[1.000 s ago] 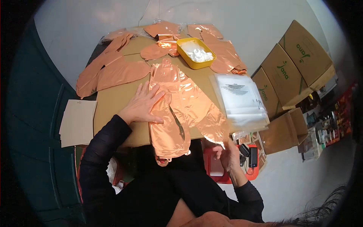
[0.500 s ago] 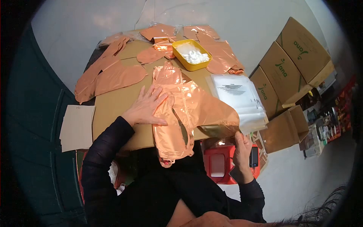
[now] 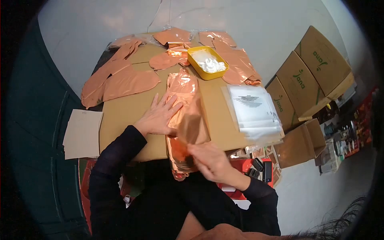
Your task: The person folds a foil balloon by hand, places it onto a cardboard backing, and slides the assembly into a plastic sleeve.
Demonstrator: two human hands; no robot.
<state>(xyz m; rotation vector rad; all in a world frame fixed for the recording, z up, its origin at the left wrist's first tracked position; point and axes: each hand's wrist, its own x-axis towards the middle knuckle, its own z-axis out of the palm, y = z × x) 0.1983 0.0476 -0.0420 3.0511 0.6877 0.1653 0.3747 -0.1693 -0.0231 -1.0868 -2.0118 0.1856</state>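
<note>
A copper-coloured foil balloon (image 3: 195,108) lies lengthwise on the cardboard tabletop in front of me, in a narrow folded strip. My left hand (image 3: 160,117) presses flat on its left side, fingers spread. Over the lower part, my right hand (image 3: 214,162) pinches the balloon's flap, which is smeared by motion and turned over to the left. The strip's near end hangs slightly past the table edge. Left of it is a flat foil balloon (image 3: 130,86). Beyond the strip stands a yellow tub (image 3: 209,75) with white crumpled material inside.
Clear printed plastic bags (image 3: 256,110) are stacked on the table's right side. More foil balloons (image 3: 236,66) lie at the back. A cardboard sheet (image 3: 82,134) sits at the left edge. Cartons (image 3: 298,80) lean at the right, above an open box (image 3: 300,142).
My right hand has swung left from the table's right edge, bringing the balloon's wide flap over the strip. The left hand stays pressed on the foil.
</note>
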